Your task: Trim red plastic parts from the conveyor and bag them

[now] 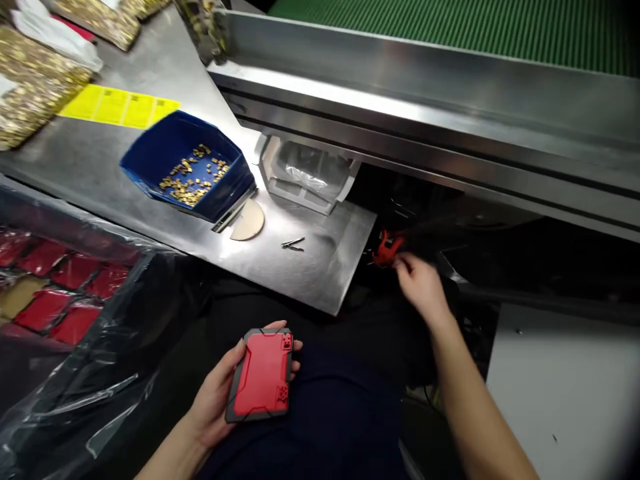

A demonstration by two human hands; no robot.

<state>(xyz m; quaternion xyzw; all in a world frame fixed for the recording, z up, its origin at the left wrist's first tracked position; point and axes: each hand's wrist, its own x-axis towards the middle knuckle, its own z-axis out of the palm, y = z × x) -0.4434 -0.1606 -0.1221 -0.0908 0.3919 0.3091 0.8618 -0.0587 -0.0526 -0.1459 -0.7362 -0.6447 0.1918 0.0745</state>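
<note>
My left hand point(217, 390) is closed around the edges of a flat red plastic case point(263, 373) with a dark grey border and raised patterns at two corners. Just past the right end of the metal table, my right hand point(423, 287) pinches a small red-orange object point(387, 248), whose kind is too dark and blurred to tell. On the table stands a blue bin point(227, 193) with many small brass inserts point(193, 183) inside. Tweezers point(293, 244) and a round pale disc point(249, 221) lie beside it.
A green conveyor belt point(450, 30) with a metal side rail point(400, 87) runs across the back. Under the rail is a grey tray point(305, 173) with clear plastic. Bags of brass parts point(37, 80) and yellow labels point(120, 107) lie left, above a plastic-lined box point(115, 333) of red pieces.
</note>
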